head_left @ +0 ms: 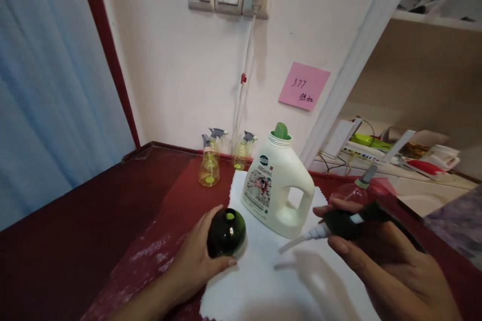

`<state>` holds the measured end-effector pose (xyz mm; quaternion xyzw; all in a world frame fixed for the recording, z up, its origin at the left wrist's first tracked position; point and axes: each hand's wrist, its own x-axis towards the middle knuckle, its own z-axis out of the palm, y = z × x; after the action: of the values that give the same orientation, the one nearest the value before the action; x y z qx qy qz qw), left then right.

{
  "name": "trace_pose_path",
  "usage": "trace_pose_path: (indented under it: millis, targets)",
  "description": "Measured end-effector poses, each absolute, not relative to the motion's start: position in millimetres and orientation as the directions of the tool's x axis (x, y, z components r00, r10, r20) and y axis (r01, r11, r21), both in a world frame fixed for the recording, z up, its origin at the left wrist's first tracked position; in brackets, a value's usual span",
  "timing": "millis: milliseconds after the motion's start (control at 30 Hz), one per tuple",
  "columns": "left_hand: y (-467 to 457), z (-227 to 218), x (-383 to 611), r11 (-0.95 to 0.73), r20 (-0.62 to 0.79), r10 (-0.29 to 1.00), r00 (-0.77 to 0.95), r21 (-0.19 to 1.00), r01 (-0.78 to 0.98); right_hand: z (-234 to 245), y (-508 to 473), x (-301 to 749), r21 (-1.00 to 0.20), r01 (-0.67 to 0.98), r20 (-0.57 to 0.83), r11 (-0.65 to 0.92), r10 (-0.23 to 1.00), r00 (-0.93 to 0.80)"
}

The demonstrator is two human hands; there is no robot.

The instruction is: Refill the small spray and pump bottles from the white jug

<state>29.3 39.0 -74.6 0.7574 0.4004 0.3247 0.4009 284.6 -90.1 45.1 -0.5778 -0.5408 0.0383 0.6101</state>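
Observation:
My left hand is wrapped round the side of a round dark green bottle, which stands on a white cloth with its neck uncovered. In the air to the right, my right hand grips a dark green spray bottle head. Its white dip tube points left and down over the cloth. Between and beyond my hands stands a cream detergent jug with a handle and a picture label. A green piece shows in the jug's mouth.
Several clear yellowish spray bottles stand near the wall. A pinkish spray bottle is partly hidden behind my right hand. The table has a dark red cover. A shelf with cables and a white router lies to the right, a blue curtain to the left.

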Motion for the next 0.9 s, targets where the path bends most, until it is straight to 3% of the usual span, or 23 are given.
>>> trace_pose_path:
  millis: [133, 267, 467, 733, 900]
  targets:
    - [38.9, -77.1, 27.9, -0.385, 0.195, 0.854, 0.482, 0.86, 0.334, 42.8, -68.1, 258.4, -0.798, 0.415, 0.596, 0.437, 0.676, 0.434]
    - [39.5, -79.7, 28.1, -0.404, 0.221, 0.844, 0.488, 0.861, 0.309, 45.6, -48.5, 237.8, -0.799, 0.373, 0.596, 0.471, 0.702, 0.39]
    - [38.2, -76.6, 29.8, -0.392, 0.228, 0.849, 0.477, 0.877, 0.278, 42.4, -27.7, 222.9, -0.789, 0.412, 0.598, 0.455, 0.723, 0.347]
    - [38.7, -83.5, 28.7, -0.413, 0.254, 0.84, 0.48, 0.873, 0.26, 13.5, -7.9, 212.4, -0.723, 0.474, 0.627, 0.503, 0.766, 0.143]
    - [39.6, -83.8, 29.6, -0.457, 0.303, 0.816, 0.493, 0.859, 0.229, -17.2, -0.4, 205.7, -0.675, 0.562, 0.562, 0.478, 0.826, -0.028]
